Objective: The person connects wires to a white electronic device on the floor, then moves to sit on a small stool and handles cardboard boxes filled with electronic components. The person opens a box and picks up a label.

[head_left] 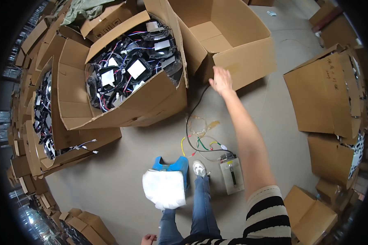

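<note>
My right hand (222, 80) reaches far forward, its fingers stretched out against or just above the front flap of an open cardboard box (248, 61). Nothing shows in its grasp. Beside its thumb, the visible end of a black cable (197, 105) passes out of sight by the box. That cable runs back to a pale case with a black handle (232, 176) on the floor by my foot. Down at the lower edge, my left hand (149, 239) hangs by my leg, fingers curled, with no object visible in it.
A large carton (159, 96) at the left holds black parts with coloured wires. Between my legs and it stands a blue stool (178, 165) with a white padded cover (164, 189). Loose coloured wires (200, 143) lie on the floor. Stacked cartons (319, 98) stand at the right.
</note>
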`<state>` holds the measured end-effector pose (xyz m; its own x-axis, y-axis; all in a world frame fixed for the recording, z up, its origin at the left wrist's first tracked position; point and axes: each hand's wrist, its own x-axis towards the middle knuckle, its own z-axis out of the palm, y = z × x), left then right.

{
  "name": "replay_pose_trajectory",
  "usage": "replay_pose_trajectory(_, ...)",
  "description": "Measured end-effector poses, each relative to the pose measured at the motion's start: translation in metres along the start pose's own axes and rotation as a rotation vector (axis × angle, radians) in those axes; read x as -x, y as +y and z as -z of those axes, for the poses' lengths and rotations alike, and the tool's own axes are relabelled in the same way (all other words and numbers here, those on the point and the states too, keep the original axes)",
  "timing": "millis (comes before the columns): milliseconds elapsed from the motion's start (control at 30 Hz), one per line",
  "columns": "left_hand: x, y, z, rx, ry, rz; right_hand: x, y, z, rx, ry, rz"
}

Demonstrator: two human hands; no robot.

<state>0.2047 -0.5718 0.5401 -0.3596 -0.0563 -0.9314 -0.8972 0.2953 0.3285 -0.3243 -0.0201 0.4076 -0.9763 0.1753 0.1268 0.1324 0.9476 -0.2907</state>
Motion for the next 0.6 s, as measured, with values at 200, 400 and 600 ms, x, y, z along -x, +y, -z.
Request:
replay_pose_trajectory(200, 0.036, 0.0, -0.014, -0.186, 0.1, 0.259, -0.081, 0.024, -0.03, 0.177, -0.065, -0.096)
replay_pose_trajectory(400, 0.032, 0.001, -0.043, -0.224, 0.047, 0.367, -0.105, 0.039, -0.049, 0.369, -0.189, -0.042)
replay_pose_trajectory(600, 0.028, 0.002, -0.066, -0.251, -0.005, 0.405, -0.087, 0.05, -0.046, 0.308, -0.397, -0.028)
